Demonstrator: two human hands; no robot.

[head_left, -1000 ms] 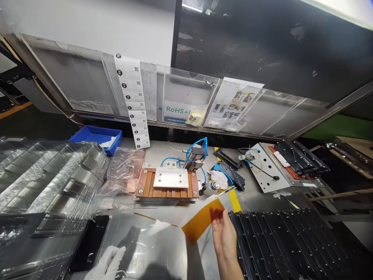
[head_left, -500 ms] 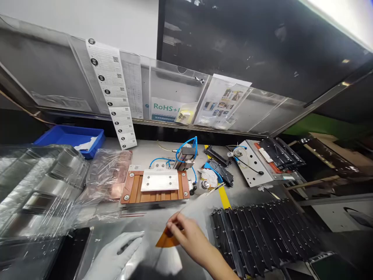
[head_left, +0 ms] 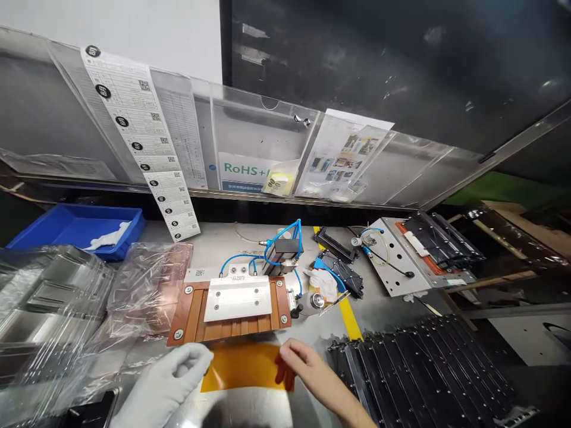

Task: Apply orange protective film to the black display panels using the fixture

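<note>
Presently, the gloved left hand [head_left: 167,380] and bare right hand [head_left: 306,371] pinch opposite ends of an amber film sheet [head_left: 243,367], thumbs against fingers, at the near side of the clamping fixture [head_left: 232,306].

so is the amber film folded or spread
Spread: the amber film spans between the gloved left hand and bare right hand, with no fold visible.
</note>
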